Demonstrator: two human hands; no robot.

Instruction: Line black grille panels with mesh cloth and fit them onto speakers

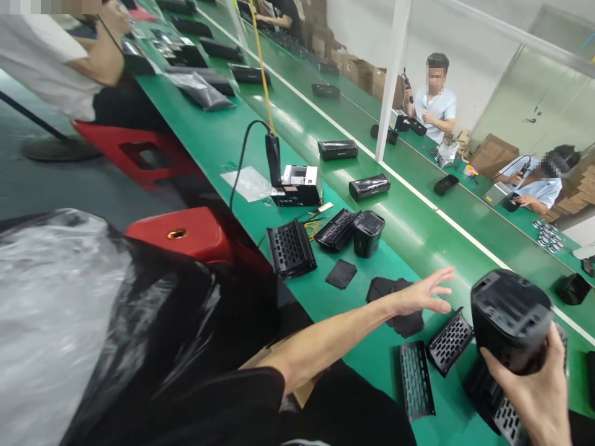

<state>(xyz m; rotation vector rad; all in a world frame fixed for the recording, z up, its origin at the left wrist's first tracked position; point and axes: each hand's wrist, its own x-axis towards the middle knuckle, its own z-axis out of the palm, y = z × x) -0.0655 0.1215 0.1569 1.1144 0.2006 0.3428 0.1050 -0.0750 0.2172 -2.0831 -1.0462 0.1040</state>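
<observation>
My right hand (534, 378) is wrapped round a black plastic housing (509, 316), an oval-ended casing held up at the right with one end towards me. My left hand (425, 294) reaches across the bench, fingers spread and nothing in them, a little left of that housing. Below the left hand lie black flat sheets (404, 316) in a loose pile. Perforated black grilles (415, 379) rest near the bench's front edge, and more black parts lie partly hidden under my right hand. Another black housing (369, 234) stands upright farther along the bench.
An electric screwdriver (273, 160) hangs on a yellow cord beside a white-and-black box (297, 186). Slotted black grilles (292, 248) lie nearby. Finished-looking black units (369, 186) sit on the green conveyor. A red stool (181, 232) and a plastic-covered bag (60, 322) stand left. Several people work around.
</observation>
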